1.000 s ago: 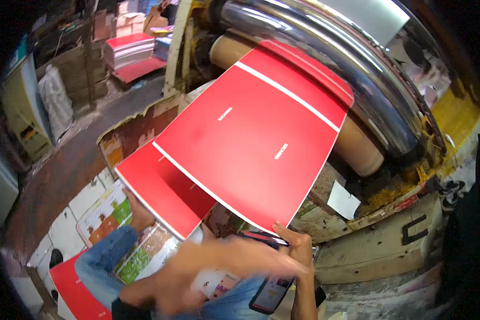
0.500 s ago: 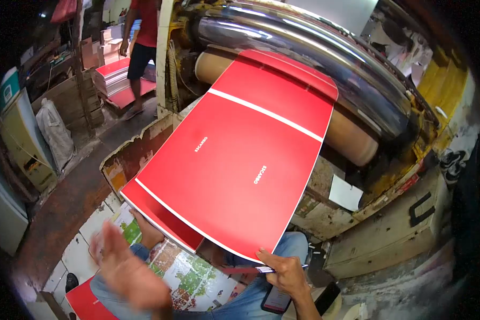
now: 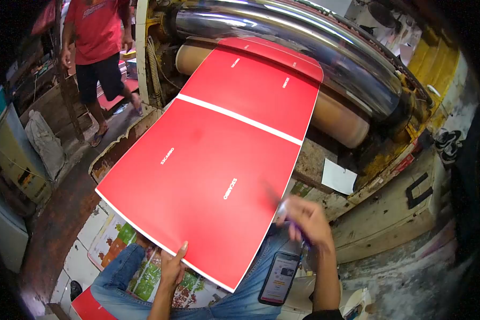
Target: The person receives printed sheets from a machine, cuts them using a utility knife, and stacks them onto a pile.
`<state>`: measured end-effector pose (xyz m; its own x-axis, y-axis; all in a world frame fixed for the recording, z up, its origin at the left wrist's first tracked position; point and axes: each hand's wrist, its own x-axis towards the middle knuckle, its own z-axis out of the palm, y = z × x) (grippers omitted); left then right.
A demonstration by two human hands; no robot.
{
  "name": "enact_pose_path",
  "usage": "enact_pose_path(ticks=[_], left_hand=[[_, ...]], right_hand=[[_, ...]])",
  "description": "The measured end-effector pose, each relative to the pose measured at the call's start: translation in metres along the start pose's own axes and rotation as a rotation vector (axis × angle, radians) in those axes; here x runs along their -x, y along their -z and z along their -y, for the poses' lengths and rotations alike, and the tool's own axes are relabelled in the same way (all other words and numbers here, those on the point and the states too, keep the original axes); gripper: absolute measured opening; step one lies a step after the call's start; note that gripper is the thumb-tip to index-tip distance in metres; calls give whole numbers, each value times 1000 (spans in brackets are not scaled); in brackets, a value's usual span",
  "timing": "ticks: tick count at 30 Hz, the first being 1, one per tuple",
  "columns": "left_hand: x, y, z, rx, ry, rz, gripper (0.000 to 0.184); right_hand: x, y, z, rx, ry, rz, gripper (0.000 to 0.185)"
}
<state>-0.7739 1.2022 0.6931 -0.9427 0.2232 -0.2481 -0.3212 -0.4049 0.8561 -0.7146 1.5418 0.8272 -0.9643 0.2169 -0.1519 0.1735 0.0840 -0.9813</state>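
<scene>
A long red printed sheet (image 3: 197,170) with white lettering and a white cross stripe runs from the rollers down over my lap. My left hand (image 3: 172,266) grips its near edge, thumb on top and fingers underneath. Beside the sheet's right edge, my right hand (image 3: 306,221) is closed around a purple-handled blade (image 3: 274,196). Motion blurs that tool, so I cannot make out its exact kind. The sheet's far end curves up against a shiny metal roller (image 3: 282,48), above a brown roller (image 3: 341,125).
A phone (image 3: 280,277) with a lit screen rests by my right thigh. A person in a red shirt (image 3: 96,32) is at the left, near stacked sheets. White paper (image 3: 338,177) lies on the machine's ledge. Coloured printed material (image 3: 146,280) shows under the sheet.
My left hand has come from a blurred, raised position to the sheet's near edge. My right hand has left the near right corner and moved up and right. The other person has come closer.
</scene>
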Motion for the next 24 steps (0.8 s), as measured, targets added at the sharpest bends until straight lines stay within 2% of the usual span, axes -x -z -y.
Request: enact_pose_path(ticks=[2, 3, 6, 9, 11, 13, 15, 16, 17, 19, 20, 21, 23, 24], left_hand=[[13, 8, -10, -40, 56, -3, 48], [18, 6, -11, -19, 52, -32, 48], [31, 5, -11, 10, 6, -129, 50], [43, 20, -15, 11, 48, -79, 56], [46, 26, -9, 97, 37, -72, 58], [50, 26, -17, -3, 183, -129, 56], [50, 21, -12, 43, 85, -107, 55], [49, 15, -15, 45, 88, -118, 55], [48, 6, -21, 14, 122, -144, 53], [47, -5, -27, -11, 148, -189, 50], [48, -7, -28, -139, 178, -201, 54], [47, -9, -30, -267, 205, -210, 59], [48, -12, -36, -287, 188, -203, 56], [49, -15, -37, -311, 184, -195, 54]], right_hand=[[-48, 23, -15, 16, 220, -429, 32], [-70, 38, -22, -29, 230, -489, 34], [-107, 69, -44, -13, 210, -514, 38], [-111, 71, -61, -62, 167, -532, 38], [-97, 58, -62, -16, 84, -402, 35], [-86, 52, -51, -61, 23, -379, 33], [-87, 56, -47, 62, 60, -542, 31], [-94, 65, -47, 240, 129, -687, 35], [-105, 77, -40, 243, 128, -676, 35], [-129, 98, -21, 1059, 802, -908, 48], [-143, 105, -15, 995, 745, -827, 59], [-152, 115, -12, 988, 755, -818, 59], [-170, 137, -8, 1146, 782, -476, 59], [-180, 140, -5, 1094, 889, -456, 53]])
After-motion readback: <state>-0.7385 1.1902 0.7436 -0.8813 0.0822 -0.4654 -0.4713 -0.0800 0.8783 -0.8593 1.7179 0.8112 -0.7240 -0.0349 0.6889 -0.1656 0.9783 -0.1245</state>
